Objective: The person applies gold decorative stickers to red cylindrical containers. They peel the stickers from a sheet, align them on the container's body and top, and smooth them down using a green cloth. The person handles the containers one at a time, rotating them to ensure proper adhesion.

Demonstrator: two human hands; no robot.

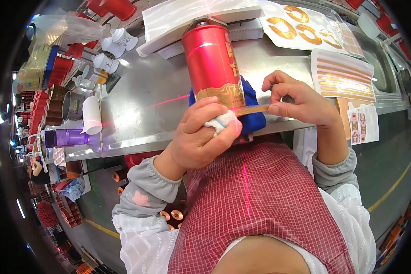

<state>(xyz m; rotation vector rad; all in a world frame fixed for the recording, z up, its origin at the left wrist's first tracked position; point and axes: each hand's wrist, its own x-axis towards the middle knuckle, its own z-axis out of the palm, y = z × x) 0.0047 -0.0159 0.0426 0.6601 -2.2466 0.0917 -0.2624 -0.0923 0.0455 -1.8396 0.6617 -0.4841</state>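
Observation:
A red cylindrical canister (pixel 208 59) with a gold patterned band lies on its side over a blue cloth (pixel 253 102), its near end toward me. My left hand (pixel 201 132) is closed round a wadded white cloth (pixel 221 123), held against the canister's near end. Between thumb and fingers, my right hand (pixel 301 100) pinches one end of a narrow gold strip (pixel 252 109). The strip runs taut leftward to the canister's near edge beside the white cloth. A red laser line crosses the canister and the bench.
To the right lie a sheet of gold strips (pixel 345 75) and a sheet of gold arc-shaped stickers (pixel 301 27). White cups (pixel 106 63), a white roll (pixel 92 115) and a purple object (pixel 66 138) stand at left. The metal bench (pixel 141 100) has its edge near my waist.

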